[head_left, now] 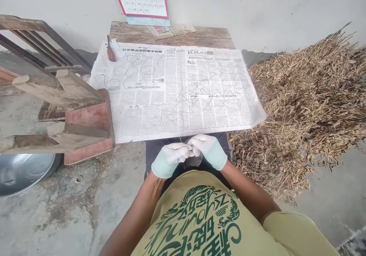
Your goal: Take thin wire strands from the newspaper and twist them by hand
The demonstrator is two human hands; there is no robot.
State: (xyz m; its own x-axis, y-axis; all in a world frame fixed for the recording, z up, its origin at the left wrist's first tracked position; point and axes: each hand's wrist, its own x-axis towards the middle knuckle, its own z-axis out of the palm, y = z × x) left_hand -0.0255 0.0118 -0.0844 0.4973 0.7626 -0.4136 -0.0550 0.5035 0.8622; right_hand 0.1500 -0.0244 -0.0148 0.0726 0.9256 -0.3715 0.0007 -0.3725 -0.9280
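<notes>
Both gloved hands met just below the near edge of the newspaper (177,90), over the person's lap. The left hand (168,158) and the right hand (208,149) touched at the fingertips, pinched together on a thin thread (180,138) — too fine to follow far — that rose toward the paper. The newspaper lay spread across the low wooden table (171,34), with looping strands on it. A red-handled tool (110,50) rested at its far left corner. Dry stalks (309,95) were heaped to the right — an upturned wooden stool (65,111) and a metal basin (23,172) sat to the left.
</notes>
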